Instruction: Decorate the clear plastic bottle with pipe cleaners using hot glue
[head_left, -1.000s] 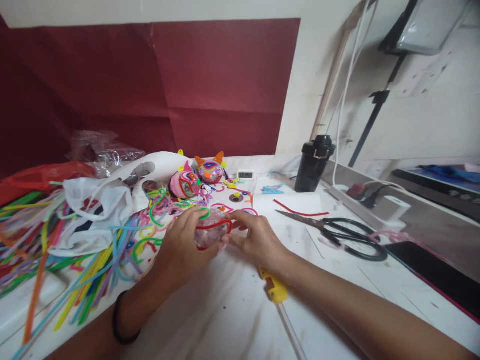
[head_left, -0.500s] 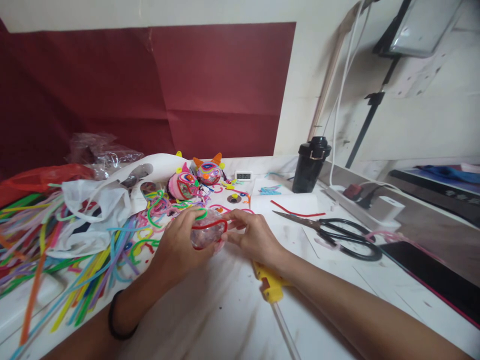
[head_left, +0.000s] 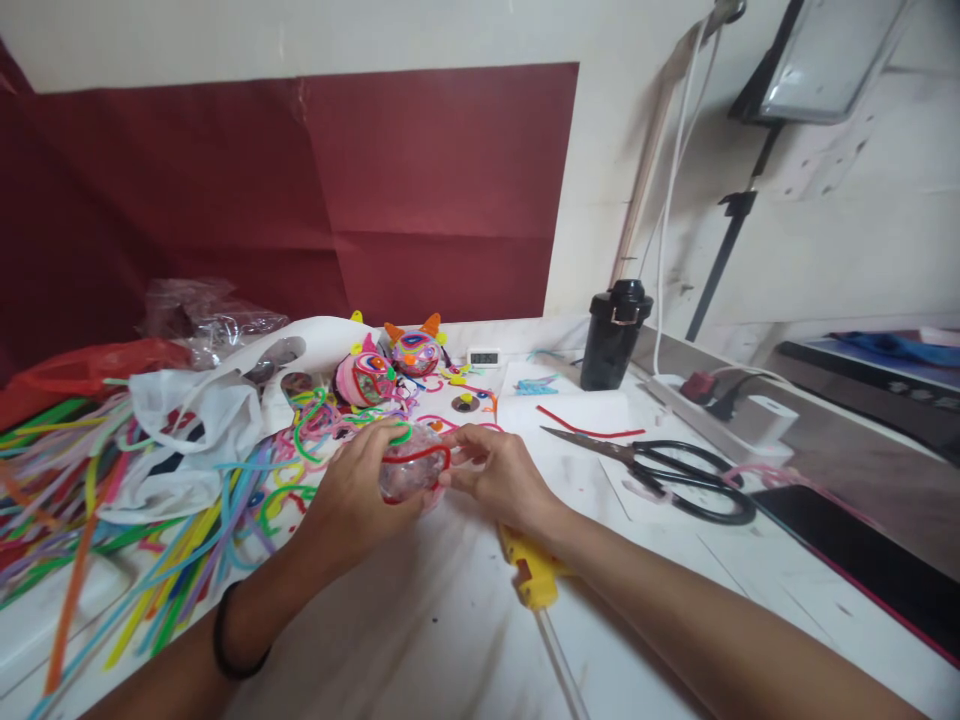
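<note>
My left hand (head_left: 354, 490) is wrapped round a clear plastic ball (head_left: 405, 482) above the white table. A red pipe cleaner (head_left: 418, 455) curves across the front of the ball, and a bit of green shows at its top by my fingers. On the ball's right side, my right hand (head_left: 504, 478) pinches the bent end of the red pipe cleaner; its fingertips partly hide the contact. Under my right wrist lies a yellow glue gun (head_left: 534, 578) with a clear glue stick coming out of it.
Loose coloured pipe cleaners (head_left: 176, 570) are heaped at left near a white bag (head_left: 191, 430). Two decorated balls (head_left: 366, 378) stand behind my hands. To the right are scissors (head_left: 667, 475), a red pipe cleaner strip (head_left: 589, 425), a phone (head_left: 862, 560) and a black bottle (head_left: 615, 335).
The view has shifted slightly, so the background sits a little lower and further left. Both hands keep their hold on the ball and red pipe cleaner, with only slight finger movement.
</note>
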